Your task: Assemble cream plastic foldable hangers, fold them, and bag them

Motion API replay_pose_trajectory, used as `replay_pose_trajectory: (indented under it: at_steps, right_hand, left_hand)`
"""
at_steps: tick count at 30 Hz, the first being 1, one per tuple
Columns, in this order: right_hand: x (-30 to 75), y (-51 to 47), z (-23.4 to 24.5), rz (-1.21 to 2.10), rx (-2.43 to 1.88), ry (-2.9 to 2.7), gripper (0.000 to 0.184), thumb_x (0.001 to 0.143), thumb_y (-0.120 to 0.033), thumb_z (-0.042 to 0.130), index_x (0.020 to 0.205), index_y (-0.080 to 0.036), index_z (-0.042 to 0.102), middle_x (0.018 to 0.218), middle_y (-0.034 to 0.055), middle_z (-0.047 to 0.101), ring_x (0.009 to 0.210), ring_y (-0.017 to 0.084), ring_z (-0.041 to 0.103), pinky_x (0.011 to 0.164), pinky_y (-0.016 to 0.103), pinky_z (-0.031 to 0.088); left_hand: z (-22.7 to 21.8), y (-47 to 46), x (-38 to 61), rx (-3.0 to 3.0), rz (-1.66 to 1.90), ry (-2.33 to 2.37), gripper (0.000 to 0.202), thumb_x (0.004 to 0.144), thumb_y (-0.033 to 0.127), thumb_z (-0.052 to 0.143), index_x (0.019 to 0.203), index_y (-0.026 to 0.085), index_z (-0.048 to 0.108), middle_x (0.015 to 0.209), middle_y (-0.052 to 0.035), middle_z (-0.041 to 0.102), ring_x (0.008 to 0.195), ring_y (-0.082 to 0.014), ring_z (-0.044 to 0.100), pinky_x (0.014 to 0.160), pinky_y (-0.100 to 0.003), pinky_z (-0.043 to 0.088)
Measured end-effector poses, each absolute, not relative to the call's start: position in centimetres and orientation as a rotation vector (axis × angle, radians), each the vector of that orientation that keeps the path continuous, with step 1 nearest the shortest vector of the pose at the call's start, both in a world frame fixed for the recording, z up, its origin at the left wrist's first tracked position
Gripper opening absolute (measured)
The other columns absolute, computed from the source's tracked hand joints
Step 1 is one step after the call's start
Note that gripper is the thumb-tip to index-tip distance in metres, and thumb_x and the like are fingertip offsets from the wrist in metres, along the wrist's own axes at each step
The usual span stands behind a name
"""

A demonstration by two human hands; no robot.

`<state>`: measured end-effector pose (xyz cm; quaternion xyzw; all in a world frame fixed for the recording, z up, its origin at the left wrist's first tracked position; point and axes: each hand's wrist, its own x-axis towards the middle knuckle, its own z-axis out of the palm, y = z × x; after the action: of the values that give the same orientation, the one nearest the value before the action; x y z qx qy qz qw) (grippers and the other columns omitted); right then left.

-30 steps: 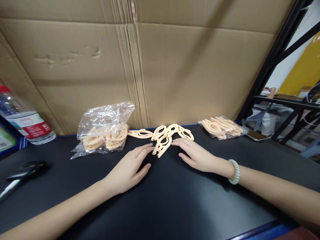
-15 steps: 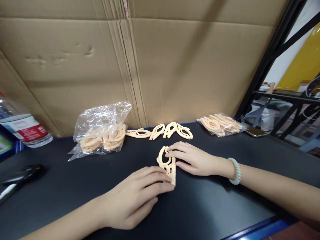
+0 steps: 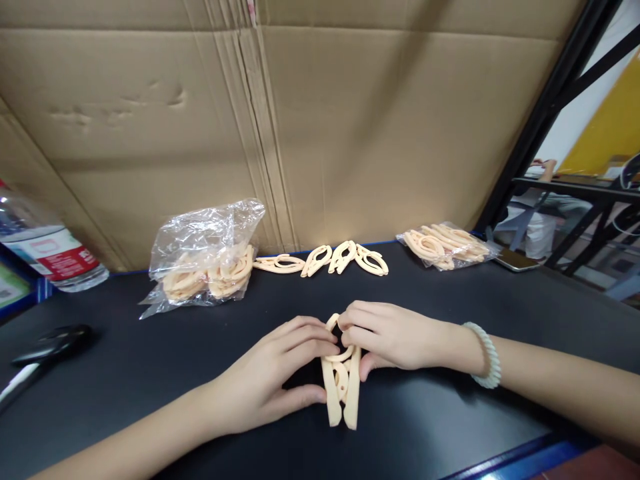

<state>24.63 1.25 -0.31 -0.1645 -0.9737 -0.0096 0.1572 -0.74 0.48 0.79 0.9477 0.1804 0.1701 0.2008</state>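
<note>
A beige folding clothes hanger lies on the black table in front of me, its two arms folded down and slightly apart, the ends toward me. My left hand grips its left side, thumb against the left arm and fingers over the loop at the top. With the fingers curled on the upper right of the loop, my right hand holds the other side, its thumb beside the right arm. Fingers cover part of the loop. Behind my hands, several similar folded hangers lie in a row.
A clear bag of beige hangers sits at the back left, another bag at the back right beside a phone. A bottle and a black object are at left. Cardboard stands behind; a person sits beyond the rack.
The hanger has come nearer to me and its arms now show spread slightly apart. My left hand has shifted up to its left side; my right hand has moved down with it.
</note>
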Motion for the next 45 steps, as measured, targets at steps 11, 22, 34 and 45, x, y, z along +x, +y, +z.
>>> replay_pose_trajectory:
  at_steps: [11, 22, 34, 45]
  right_hand:
    - [24.4, 0.5, -0.6, 0.403, -0.688, -2.361, 0.018, 0.098, -0.019, 0.038, 0.095, -0.018, 0.055, 0.087, 0.0052, 0.064, 0.075, 0.014, 0.06, 0.069, 0.026, 0.051]
    - [24.1, 2.7, -1.8, 1.331, -0.833, -1.686, 0.023, 0.084, -0.036, 0.067, 0.087, -0.014, 0.064, 0.078, 0.0027, 0.065, 0.064, 0.011, 0.062, 0.063, 0.027, 0.054]
    - [24.7, 3.0, -2.0, 1.388, -0.822, -1.374, 0.02, 0.075, -0.03, 0.078, 0.077, -0.014, 0.065, 0.08, 0.0014, 0.063, 0.062, 0.008, 0.053, 0.058, 0.022, 0.045]
    - [24.6, 3.5, -2.3, 1.455, -0.759, -1.278, 0.027, 0.078, -0.031, 0.076, 0.084, -0.018, 0.053, 0.075, -0.0019, 0.059, 0.062, 0.009, 0.056, 0.056, 0.022, 0.044]
  left_hand:
    - [0.2, 0.5, -1.0, 2.532, 0.674, 0.655, 0.024, 0.096, 0.018, 0.045, 0.118, 0.023, 0.052, 0.105, -0.0063, 0.064, 0.092, -0.0187, 0.062, 0.084, -0.03, 0.051]
    - [0.2, 1.3, -0.7, 2.308, 0.789, 0.955, 0.037, 0.099, 0.032, 0.037, 0.07, 0.018, 0.053, 0.097, -0.0053, 0.056, 0.083, -0.0178, 0.058, 0.078, -0.032, 0.048]
    - [-0.5, 2.4, -1.1, 2.051, 0.98, 1.11, 0.037, 0.098, 0.045, 0.038, 0.072, 0.02, 0.046, 0.078, 0.0006, 0.045, 0.061, -0.0126, 0.046, 0.055, -0.026, 0.044]
    - [-0.6, 2.4, -1.1, 2.012, 1.054, 1.229, 0.025, 0.096, 0.043, 0.044, 0.083, 0.021, 0.043, 0.07, 0.0053, 0.042, 0.06, -0.0128, 0.041, 0.058, -0.025, 0.039]
